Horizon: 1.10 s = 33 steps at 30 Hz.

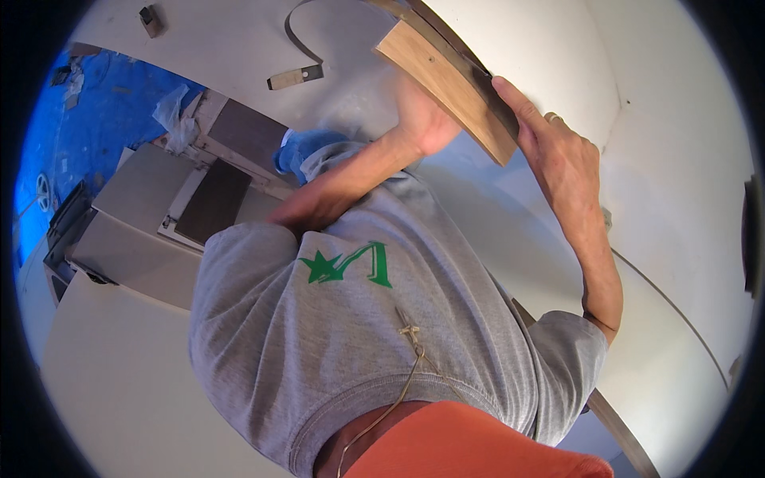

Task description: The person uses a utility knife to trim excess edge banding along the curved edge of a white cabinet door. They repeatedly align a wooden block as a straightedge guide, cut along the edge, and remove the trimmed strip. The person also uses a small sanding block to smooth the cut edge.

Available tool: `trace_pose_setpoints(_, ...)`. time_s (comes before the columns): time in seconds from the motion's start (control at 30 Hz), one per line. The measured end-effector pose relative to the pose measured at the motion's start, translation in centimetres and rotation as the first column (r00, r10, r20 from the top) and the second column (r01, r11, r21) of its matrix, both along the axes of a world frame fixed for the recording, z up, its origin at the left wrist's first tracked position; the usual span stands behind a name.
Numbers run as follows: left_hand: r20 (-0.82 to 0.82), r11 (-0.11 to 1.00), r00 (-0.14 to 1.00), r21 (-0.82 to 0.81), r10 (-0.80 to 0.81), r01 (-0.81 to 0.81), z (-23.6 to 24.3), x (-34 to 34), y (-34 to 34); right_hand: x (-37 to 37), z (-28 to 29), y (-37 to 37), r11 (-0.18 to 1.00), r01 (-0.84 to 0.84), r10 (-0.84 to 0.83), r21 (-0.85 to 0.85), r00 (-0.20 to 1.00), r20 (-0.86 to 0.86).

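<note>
A light-brown wooden board (454, 92) with a small round mark slants across the upper middle. A dark strip (498, 103) runs along its far right side. My right hand (558, 151), with a ring on one finger, is closed at the right end, one digit stretched along the strip. My left hand (428, 119) reaches in against the near left side of the board. Its fingers are hidden behind the wood and partly blurred, so their grip does not show.
On the pale surface at the upper left lie a small dark block (150, 21) and a wood-coloured piece (295, 77) beside a thin curved band (293, 30). Grey panels (143, 187), dark boards (215, 199) and crumpled plastic (175, 115) stand left, near a blue floor (119, 88).
</note>
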<state>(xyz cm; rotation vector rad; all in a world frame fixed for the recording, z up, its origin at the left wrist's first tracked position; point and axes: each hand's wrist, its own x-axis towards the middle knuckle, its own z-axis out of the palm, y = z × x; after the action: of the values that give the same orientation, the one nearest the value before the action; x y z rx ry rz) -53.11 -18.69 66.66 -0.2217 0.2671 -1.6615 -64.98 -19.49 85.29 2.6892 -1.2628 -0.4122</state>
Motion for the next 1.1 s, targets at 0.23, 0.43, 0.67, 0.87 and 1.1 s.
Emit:
trace_pose_setpoints(0.23,0.167,0.991,0.985,0.132,-0.035,0.013,1.0,-0.3,0.5,-1.3,-0.5,0.1,0.999,-0.032,0.033,-0.030,0.999,0.026)
trace_pose_setpoints(0.43,0.166,0.998,0.986,0.059,-0.008,-0.002,0.7,-0.5,0.8,-1.8,-0.6,0.3,0.999,-0.032,0.032,-0.007,0.996,0.081)
trace_pose_setpoints(0.67,0.000,0.998,1.000,-0.058,-0.023,0.023,0.0,0.0,0.7,-1.8,-0.6,0.4,1.000,-0.005,0.004,0.012,0.996,0.094)
trace_pose_setpoints(0.87,0.247,0.997,0.968,0.070,-0.037,0.020,1.2,0.4,0.9,-1.8,-0.8,0.4,1.000,-0.004,-0.002,0.031,0.985,0.171)
trace_pose_setpoints(1.1,0.161,0.996,0.985,0.075,-0.068,0.057,1.4,0.4,0.5,-2.3,-1.1,0.3,1.000,-0.001,0.000,0.009,0.991,0.135)
